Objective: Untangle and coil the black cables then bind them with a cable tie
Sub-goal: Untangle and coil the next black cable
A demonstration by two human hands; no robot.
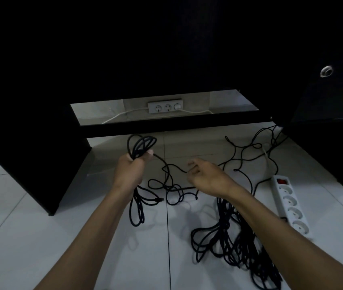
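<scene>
My left hand (131, 169) grips a coil of black cable (140, 144); loops stand above the fist and more loops hang below it down to the floor. From the fist a strand runs right to my right hand (205, 176), whose curled fingers pinch it. Below lies a tangle of loose black cable (171, 190) on the white tiles. A second, bigger heap of black cable (235, 245) lies under my right forearm. More strands (248, 151) trail off toward the right cabinet. No cable tie is visible.
A white power strip (290, 204) with a red switch lies on the floor at right. A black desk (40, 143) stands ahead, its crossbar (166, 125) low over the floor. Behind it a wall socket strip (165, 106) holds a white plug and cord.
</scene>
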